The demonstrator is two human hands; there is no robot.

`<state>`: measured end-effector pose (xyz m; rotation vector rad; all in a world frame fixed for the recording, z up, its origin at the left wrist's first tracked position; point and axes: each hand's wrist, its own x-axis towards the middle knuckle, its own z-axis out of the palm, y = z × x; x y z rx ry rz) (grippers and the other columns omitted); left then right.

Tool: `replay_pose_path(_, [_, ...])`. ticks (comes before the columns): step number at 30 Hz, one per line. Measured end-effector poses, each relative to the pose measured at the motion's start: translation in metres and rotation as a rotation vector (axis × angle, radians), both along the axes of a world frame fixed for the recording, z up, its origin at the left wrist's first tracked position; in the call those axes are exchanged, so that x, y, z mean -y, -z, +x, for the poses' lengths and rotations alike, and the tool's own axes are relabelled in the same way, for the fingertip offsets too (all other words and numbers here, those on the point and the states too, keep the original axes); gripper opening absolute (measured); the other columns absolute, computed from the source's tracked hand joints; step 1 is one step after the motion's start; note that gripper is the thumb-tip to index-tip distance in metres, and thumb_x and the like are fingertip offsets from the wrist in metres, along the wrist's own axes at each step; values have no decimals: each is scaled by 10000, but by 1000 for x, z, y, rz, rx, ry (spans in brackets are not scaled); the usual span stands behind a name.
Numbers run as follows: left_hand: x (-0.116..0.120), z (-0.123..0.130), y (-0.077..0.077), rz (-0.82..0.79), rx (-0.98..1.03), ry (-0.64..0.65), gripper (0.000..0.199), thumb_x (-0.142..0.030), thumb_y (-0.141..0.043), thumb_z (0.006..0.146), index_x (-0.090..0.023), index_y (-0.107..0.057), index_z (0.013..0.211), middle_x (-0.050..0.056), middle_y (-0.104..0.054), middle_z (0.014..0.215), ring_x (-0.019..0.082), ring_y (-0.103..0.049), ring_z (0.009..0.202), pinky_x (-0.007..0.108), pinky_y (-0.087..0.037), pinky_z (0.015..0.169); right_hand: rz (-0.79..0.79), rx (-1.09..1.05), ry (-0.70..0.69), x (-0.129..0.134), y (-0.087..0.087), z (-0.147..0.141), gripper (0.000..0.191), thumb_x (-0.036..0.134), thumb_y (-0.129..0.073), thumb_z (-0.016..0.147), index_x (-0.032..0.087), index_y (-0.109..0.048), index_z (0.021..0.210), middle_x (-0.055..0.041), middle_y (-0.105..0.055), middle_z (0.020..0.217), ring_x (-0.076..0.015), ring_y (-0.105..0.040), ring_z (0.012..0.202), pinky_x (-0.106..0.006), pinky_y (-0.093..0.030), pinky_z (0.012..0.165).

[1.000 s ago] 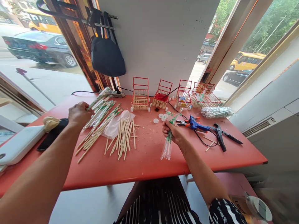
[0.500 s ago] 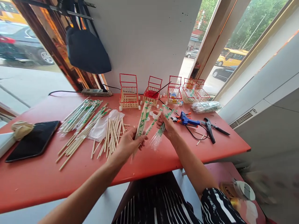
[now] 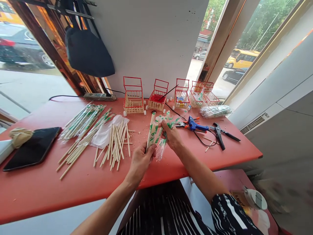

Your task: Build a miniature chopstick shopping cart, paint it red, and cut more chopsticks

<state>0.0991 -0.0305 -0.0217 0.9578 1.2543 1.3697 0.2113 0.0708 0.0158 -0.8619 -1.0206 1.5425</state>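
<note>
Gripping the lower part of a bundle of wrapped chopsticks (image 3: 152, 133), my left hand (image 3: 143, 158) sits a little below the middle of the frame, thumb and fingers closed round the green-printed plastic. The bundle's long axis runs up and slightly right, away from my body, so its far ends rise clear of my knuckles and point towards the row of small red-railed stick carts (image 3: 134, 106) in the upper middle.

My right hand (image 3: 172, 135) lies just to the right of that bundle and a little higher in the frame, its fingers clenched on a bunch of clear wrappers (image 3: 160, 150) whose loose tails hang down towards my left fingers. From my right fingertips the chopsticks lie to the left, only a narrow gap away at most; whether the 2 touch I cannot tell, as crumpled film covers the space between. My left hand is the nearer to the chopsticks, being on them.

At centre left, bare wooden sticks (image 3: 119, 140) lie in a loose heap, beside a pile of more wrapped pairs (image 3: 84, 122). Right of my right hand rests a blue glue gun (image 3: 194, 124).
</note>
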Motion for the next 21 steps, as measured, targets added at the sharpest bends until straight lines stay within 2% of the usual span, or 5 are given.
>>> replay_pose_path(4, [0, -4, -13, -25, 36, 57, 514, -659, -769, 761, -189, -562, 749, -24, -570, 602, 67, -428, 426, 177, -265, 380, 16, 22, -87, 2, -1, 5, 624, 756, -862, 602, 171, -658, 672, 70, -418, 569, -55, -328, 487, -207, -226, 414])
replay_pose_path(12, [-12, -55, -48, -154, -22, 25, 582, -654, -886, 587, -169, -640, 797, 1, -608, 656, 56, -401, 450, 161, -182, 367, 102, 69, -296, 3, -14, 18, 574, 728, -800, 732, 173, -653, 702, 0, -590, 749, -72, -448, 577, -193, -255, 456])
replay_pose_path(15, [-22, -60, -55, -116, -6, 35, 544, -603, -904, 591, -166, -659, 804, -55, -486, 542, 46, -324, 412, 172, -162, 371, 127, 125, -329, 4, -15, 19, 607, 764, -743, 764, 177, -621, 664, 10, -572, 687, -66, -398, 516, -211, -245, 450])
replay_pose_path(18, [-36, -59, -63, -45, 86, 48, 491, -530, -913, 626, -177, -658, 852, -128, -299, 447, 42, -227, 379, 176, -149, 376, 188, 237, -518, 7, -12, 19, 623, 773, -669, 828, 177, -622, 650, 19, -538, 615, -73, -367, 488, -231, -246, 449])
replay_pose_path(21, [-49, -56, -71, -54, 122, 155, 473, -488, -939, 597, -183, -599, 719, -120, -302, 427, 36, -226, 374, 178, -145, 369, 234, 368, -644, 12, -10, 19, 609, 741, -610, 897, 174, -634, 675, 17, -550, 627, -75, -377, 499, -233, -265, 470])
